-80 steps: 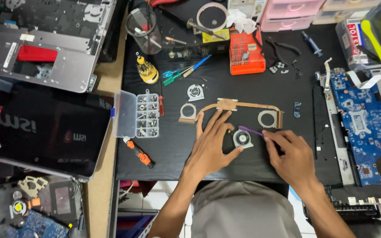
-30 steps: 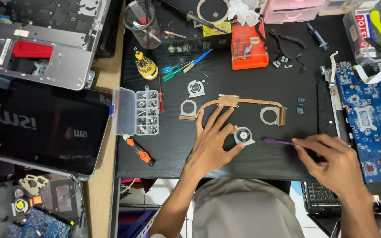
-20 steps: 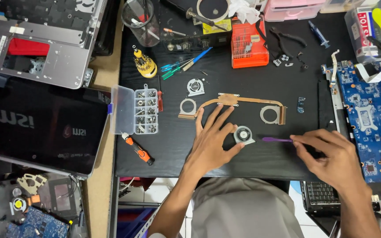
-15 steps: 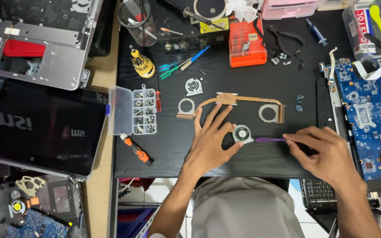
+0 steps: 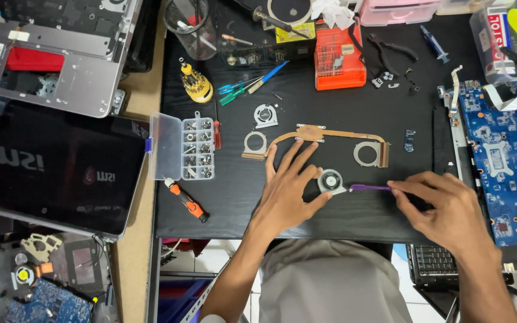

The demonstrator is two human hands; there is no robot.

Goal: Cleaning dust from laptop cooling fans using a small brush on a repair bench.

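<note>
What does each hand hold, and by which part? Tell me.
The right hand pinches a purple tool by its rear end. The left hand steadies the small fan, fingers at its edge.

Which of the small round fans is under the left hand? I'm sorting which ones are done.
The small fan nearest the table's front edge, touched by the left hand; the other fan lies untouched.

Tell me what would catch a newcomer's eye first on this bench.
At the mat's front edge, the left hand steadies a small round fan while the right hand points a purple tool at it. Just behind lies a copper heatpipe, with a blue circuit board at far right.
</note>
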